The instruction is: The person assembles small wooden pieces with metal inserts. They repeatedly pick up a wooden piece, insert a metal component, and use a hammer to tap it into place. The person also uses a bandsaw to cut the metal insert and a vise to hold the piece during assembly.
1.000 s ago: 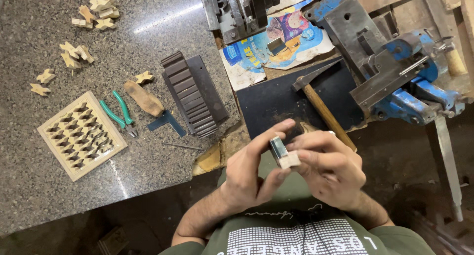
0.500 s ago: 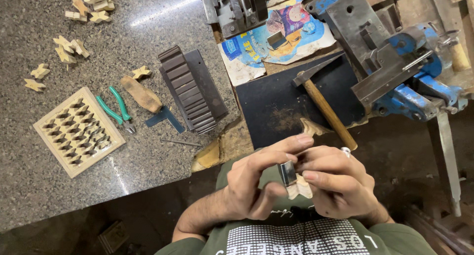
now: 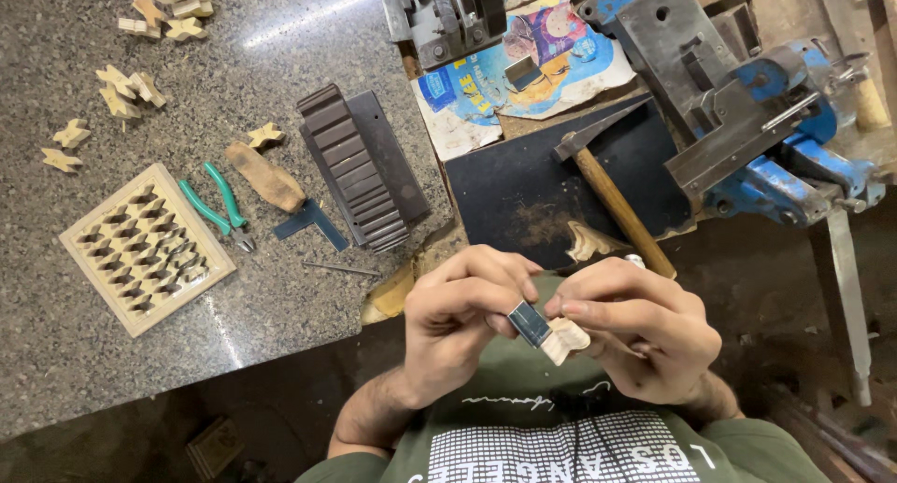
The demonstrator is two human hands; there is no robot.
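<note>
We pinched small metal blade (image 3: 529,323) in left hand (image 3: 462,319); right hand (image 3: 635,329) gripped pale carved wood piece (image 3: 566,340) touching blade, held over lap. Hammer (image 3: 612,195) just beyond; blue vise (image 3: 785,137) to right; green pliers (image 3: 217,205) well apart on stone counter (image 3: 280,35).

A torn, flattened paper package (image 3: 523,67) lies on the worktop (image 3: 280,53) between the grey metal tool above and the black mat below; it is white-edged, printed in blue, yellow and pink.
</note>
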